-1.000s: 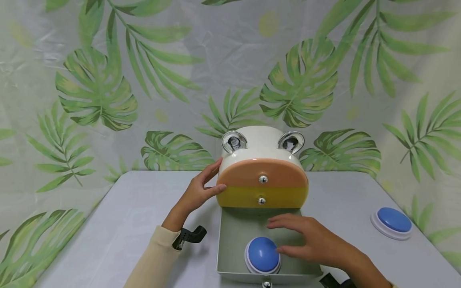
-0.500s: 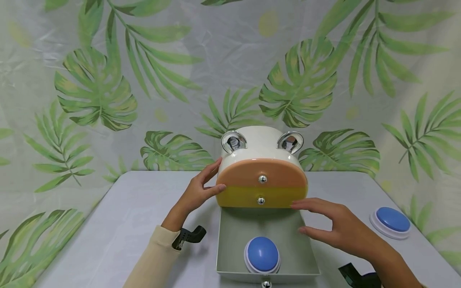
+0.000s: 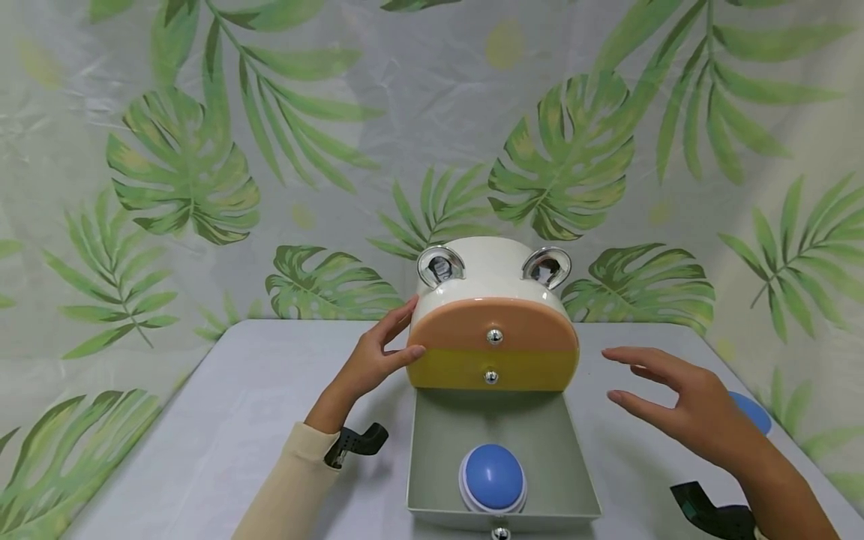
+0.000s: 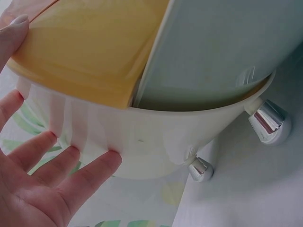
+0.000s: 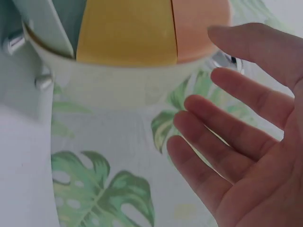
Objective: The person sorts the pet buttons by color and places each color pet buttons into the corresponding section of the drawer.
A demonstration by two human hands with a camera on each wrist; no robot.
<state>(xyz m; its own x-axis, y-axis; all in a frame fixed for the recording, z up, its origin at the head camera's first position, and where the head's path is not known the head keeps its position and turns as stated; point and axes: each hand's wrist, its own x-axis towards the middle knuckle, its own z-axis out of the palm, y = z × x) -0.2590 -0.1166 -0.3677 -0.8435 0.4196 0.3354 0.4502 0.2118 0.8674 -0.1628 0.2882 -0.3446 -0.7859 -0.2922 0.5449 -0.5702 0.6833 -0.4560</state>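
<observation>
A small white drawer cabinet (image 3: 482, 262) shaped like an animal's head stands on the table, with an orange drawer (image 3: 466, 322) above a yellow drawer (image 3: 452, 369), both pushed in. Below them a grey-green drawer (image 3: 432, 427) is pulled out. Near its front wall lies a blue dome button (image 3: 494, 475) with a white base. My left hand (image 3: 373, 360) rests on the cabinet's left side; in the left wrist view its fingertips (image 4: 111, 160) touch the white wall and the thumb lies at the front. My right hand (image 3: 695, 405) hovers right of the cabinet, fingers apart, holding nothing.
Another blue button (image 3: 751, 411) sits at the table's right side, partly covered by my right hand. The white table (image 3: 270, 420) meets a leaf-printed sheet (image 3: 432, 112) at the back. Silver feet (image 4: 271, 123) carry the cabinet.
My right hand has moved from over the open drawer, beside the blue button, out to the right past the cabinet. The left hand, drawer and buttons have not moved.
</observation>
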